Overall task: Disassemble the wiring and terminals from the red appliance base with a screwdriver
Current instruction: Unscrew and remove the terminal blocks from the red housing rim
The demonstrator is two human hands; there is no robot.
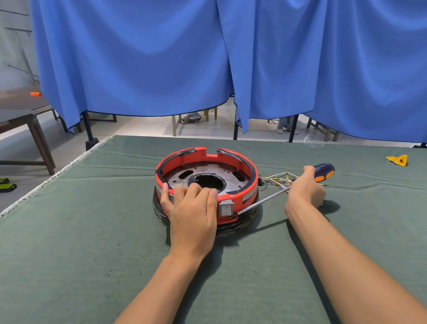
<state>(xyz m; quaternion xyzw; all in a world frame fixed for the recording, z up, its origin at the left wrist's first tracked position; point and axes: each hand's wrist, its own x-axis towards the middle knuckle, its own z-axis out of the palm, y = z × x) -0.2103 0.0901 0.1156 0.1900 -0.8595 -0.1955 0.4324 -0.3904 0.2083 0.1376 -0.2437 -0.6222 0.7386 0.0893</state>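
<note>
The round red appliance base (235,163) sits mid-table on the green cloth, with a grey metal plate and a dark centre hole inside. A white rocker switch (226,209) faces me on its near wall. My left hand (193,211) grips the near rim, fingers curled over the edge. My right hand (306,188) holds a screwdriver (323,171) by its dark blue and orange handle. Its long shaft slants down-left, and the tip meets the base just right of the switch. A bundle of thin wires with terminals (280,179) lies beside the base's right side, partly behind my right hand.
A yellow scrap (397,159) lies at the far right of the green cloth table (72,253). The table's left edge runs diagonally, with floor and a dark wooden table (19,121) beyond. Blue curtains (215,54) hang behind the far edge.
</note>
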